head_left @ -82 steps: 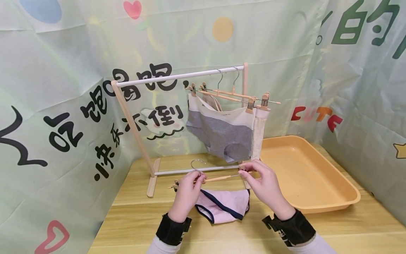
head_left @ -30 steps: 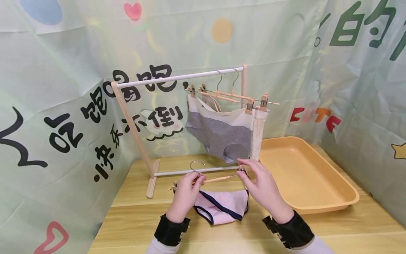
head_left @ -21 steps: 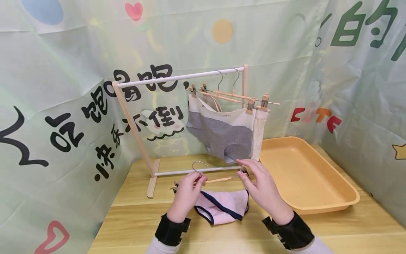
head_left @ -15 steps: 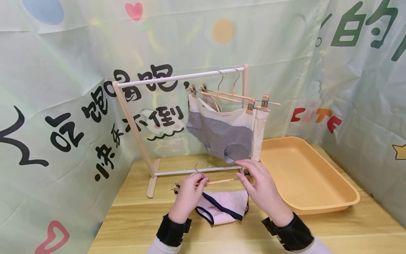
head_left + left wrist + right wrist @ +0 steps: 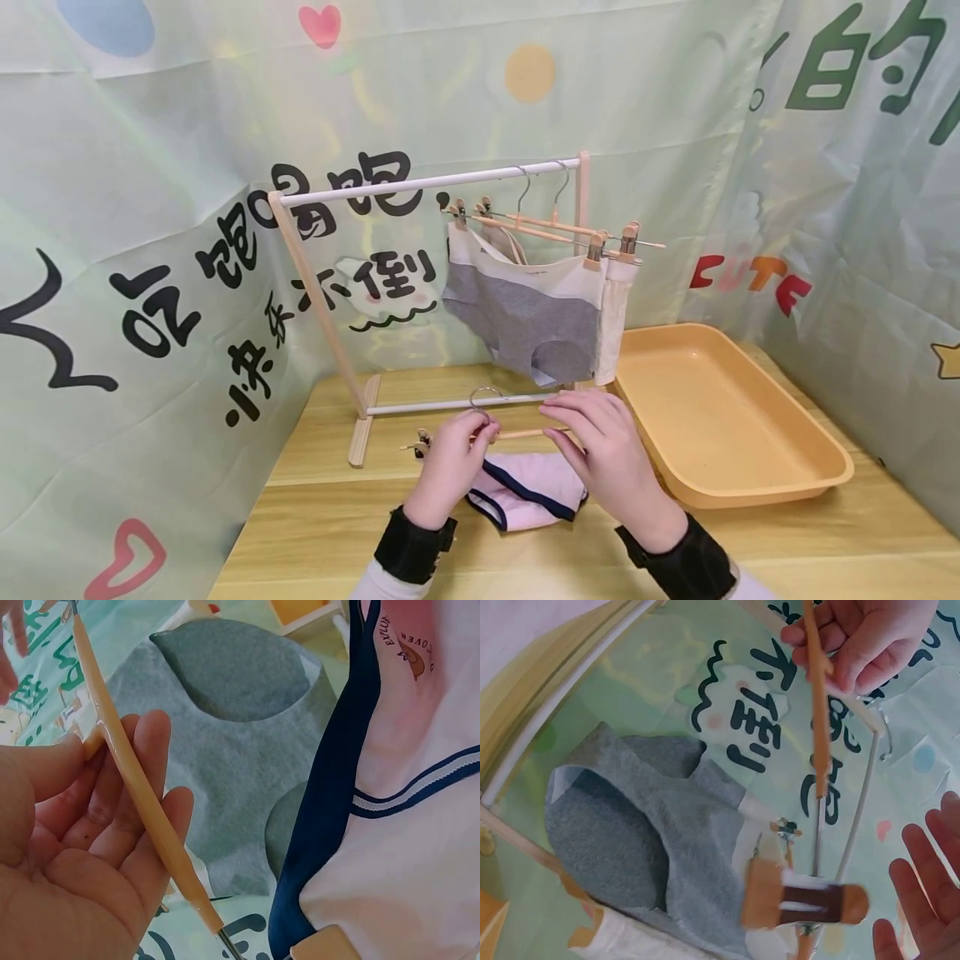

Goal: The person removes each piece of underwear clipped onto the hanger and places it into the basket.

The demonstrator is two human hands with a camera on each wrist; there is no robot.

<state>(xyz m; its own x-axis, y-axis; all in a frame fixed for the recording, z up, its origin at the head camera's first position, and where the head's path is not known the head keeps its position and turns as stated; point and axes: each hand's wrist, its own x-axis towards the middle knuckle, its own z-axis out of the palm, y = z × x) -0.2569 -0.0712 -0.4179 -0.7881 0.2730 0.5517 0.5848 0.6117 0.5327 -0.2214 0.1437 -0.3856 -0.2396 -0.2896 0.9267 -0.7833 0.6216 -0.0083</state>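
My left hand (image 5: 453,454) pinches a clip hanger (image 5: 517,433) close to its metal hook, thumb and fingers round the middle of the bar. In the left wrist view the orange bar (image 5: 135,765) crosses my fingers. Pink underwear (image 5: 525,492) with navy trim is below the bar; a clip (image 5: 326,945) lies at its navy edge. My right hand (image 5: 600,442) is at the hanger's right end, fingers spread. In the right wrist view those fingers (image 5: 919,870) stand apart from the right-end clip (image 5: 802,896), which shows no cloth in it.
Behind my hands stands a small rack with a white top rail (image 5: 427,181). Grey-and-white underwear (image 5: 525,308) and a pale garment (image 5: 615,321) hang from it on two clip hangers. An orange tray (image 5: 720,417) lies on the wooden table (image 5: 315,533) to the right.
My right fingers have come off the right-end clip they pinched, spread, and moved slightly left in front of it. My left hand and the hanger have shifted a little right.
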